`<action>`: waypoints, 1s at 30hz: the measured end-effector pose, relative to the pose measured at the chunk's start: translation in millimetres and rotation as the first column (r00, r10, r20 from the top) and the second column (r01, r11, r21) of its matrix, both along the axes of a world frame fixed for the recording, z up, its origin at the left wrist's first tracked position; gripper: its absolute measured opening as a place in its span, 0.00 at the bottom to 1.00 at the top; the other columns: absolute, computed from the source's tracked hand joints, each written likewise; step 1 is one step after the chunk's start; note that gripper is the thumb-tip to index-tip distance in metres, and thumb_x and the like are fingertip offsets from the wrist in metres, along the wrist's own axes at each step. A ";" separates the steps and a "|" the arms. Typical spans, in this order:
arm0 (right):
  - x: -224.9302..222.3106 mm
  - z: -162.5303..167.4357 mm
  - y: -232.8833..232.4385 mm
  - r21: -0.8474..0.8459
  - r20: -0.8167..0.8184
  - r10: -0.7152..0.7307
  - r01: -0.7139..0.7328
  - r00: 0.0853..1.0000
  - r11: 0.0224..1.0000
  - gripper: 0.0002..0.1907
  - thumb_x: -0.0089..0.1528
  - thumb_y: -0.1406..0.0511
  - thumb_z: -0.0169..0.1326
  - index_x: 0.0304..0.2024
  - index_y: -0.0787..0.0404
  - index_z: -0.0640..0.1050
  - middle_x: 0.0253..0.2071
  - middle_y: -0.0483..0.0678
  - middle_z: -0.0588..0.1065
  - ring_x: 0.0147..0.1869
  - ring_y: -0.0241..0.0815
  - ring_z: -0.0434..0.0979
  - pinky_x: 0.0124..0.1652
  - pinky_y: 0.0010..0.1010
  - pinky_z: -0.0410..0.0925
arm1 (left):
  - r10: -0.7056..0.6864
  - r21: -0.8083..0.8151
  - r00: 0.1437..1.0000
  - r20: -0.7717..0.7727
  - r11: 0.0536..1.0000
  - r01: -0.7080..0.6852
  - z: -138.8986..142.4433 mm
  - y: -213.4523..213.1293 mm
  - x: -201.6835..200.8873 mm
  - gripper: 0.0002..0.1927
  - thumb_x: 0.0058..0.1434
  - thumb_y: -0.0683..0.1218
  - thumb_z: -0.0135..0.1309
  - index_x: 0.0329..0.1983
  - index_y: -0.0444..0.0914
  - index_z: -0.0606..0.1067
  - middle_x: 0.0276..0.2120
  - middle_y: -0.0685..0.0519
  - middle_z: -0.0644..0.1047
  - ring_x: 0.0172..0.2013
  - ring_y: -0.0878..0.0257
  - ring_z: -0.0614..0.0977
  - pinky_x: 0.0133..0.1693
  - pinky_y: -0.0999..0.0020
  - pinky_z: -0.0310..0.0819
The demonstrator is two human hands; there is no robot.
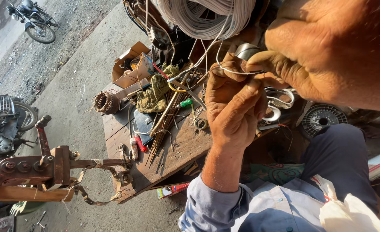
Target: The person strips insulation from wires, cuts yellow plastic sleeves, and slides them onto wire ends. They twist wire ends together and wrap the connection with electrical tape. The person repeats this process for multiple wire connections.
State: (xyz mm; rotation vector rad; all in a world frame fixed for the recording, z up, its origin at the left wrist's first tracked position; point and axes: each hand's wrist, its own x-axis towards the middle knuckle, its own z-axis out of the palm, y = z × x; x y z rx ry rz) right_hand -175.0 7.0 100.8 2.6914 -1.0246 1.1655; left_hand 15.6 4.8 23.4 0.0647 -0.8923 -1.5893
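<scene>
The thin white wire [230,71] looks light and springy, a little stiff because of its insulation, and probably smooth, so I judge it is best pinched near the free end. The left hand [233,111] is closed, its fingertips pinching the wire loop. The right hand [327,47], at 2 o'clock from the left one, is also closed and pinches the same wire (the two hands touch). The wire rises to the white coil [207,17] at 12 o'clock, above the cluttered wooden worktop [181,146].
</scene>
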 end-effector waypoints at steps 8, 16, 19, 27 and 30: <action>2.5 22.0 -2.1 0.039 -0.009 0.039 -0.039 0.999 0.998 0.11 0.57 0.69 0.62 0.42 0.65 0.82 0.30 0.49 0.78 0.31 0.41 0.80 0.30 0.29 0.71 | 0.151 0.021 0.984 0.096 0.988 -0.154 2.6 -3.9 4.0 0.17 0.68 0.32 0.53 0.58 0.34 0.67 0.44 0.45 0.77 0.33 0.64 0.82 0.26 0.79 0.70; -1.5 14.0 1.7 -0.022 -0.020 0.073 -0.074 0.997 0.997 0.15 0.56 0.68 0.63 0.47 0.61 0.82 0.42 0.53 0.81 0.43 0.46 0.84 0.42 0.31 0.77 | 0.022 -0.044 0.939 0.344 0.999 -0.007 1.6 5.8 9.6 0.22 0.68 0.35 0.51 0.66 0.32 0.70 0.47 0.50 0.78 0.40 0.69 0.81 0.41 0.79 0.76; -10.0 8.3 -0.2 0.044 -0.019 0.068 -0.067 0.998 0.997 0.17 0.56 0.68 0.63 0.48 0.61 0.82 0.41 0.51 0.81 0.44 0.45 0.84 0.43 0.31 0.77 | 0.361 -0.354 0.800 0.479 0.914 -0.200 2.8 -1.3 6.0 0.12 0.66 0.37 0.54 0.52 0.30 0.71 0.53 0.47 0.77 0.44 0.65 0.81 0.43 0.74 0.79; -15.7 -8.9 -6.0 -0.103 -0.102 0.029 -0.040 0.994 0.994 0.21 0.49 0.72 0.62 0.47 0.58 0.83 0.46 0.53 0.80 0.46 0.47 0.83 0.45 0.31 0.77 | -0.124 0.047 0.984 0.131 0.992 0.119 -10.5 12.1 1.1 0.16 0.79 0.46 0.54 0.43 0.26 0.76 0.31 0.45 0.79 0.27 0.67 0.76 0.32 0.75 0.71; -13.7 -9.0 -8.9 -0.164 -0.137 0.013 -0.036 0.990 0.986 0.21 0.51 0.71 0.64 0.48 0.60 0.82 0.47 0.54 0.81 0.48 0.48 0.83 0.45 0.31 0.76 | -0.163 0.138 0.987 -0.005 0.977 0.162 -13.8 10.7 -3.8 0.20 0.78 0.51 0.51 0.42 0.28 0.76 0.22 0.48 0.75 0.17 0.69 0.70 0.24 0.76 0.66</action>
